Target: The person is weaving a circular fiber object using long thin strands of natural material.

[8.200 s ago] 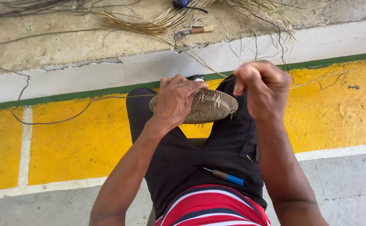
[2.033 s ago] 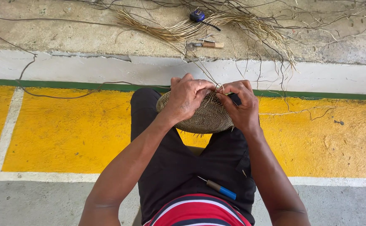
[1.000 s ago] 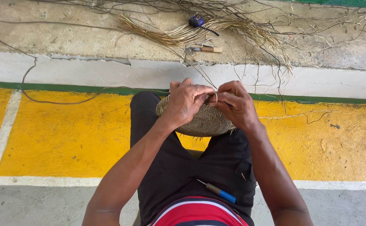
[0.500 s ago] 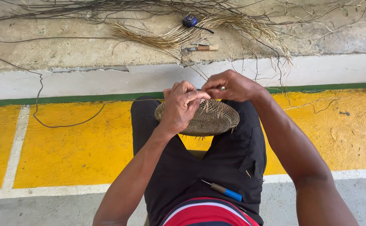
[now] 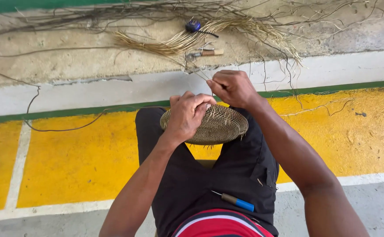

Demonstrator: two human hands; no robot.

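Item: round woven basket base [image 5: 220,125], tan fibre, resting across the person's knees above black trousers [image 5: 192,188]. Left hand [image 5: 187,115] lies closed over the near-left part of the weave, fingers curled on its rim and pinning it. Right hand [image 5: 233,87] is raised just beyond the far rim, pinched shut on a thin strand [image 5: 199,73] that runs up toward the loose fibre bundle [image 5: 187,39] on the concrete ledge [image 5: 69,66]. Step judged: drawing a stitch tight; the next move likely calls for steady tension while the left hand holds the coil firm. Blue-handled awl [image 5: 238,202] rests on the lap, well apart from both hands. Yellow painted floor [image 5: 69,158] lies beneath.
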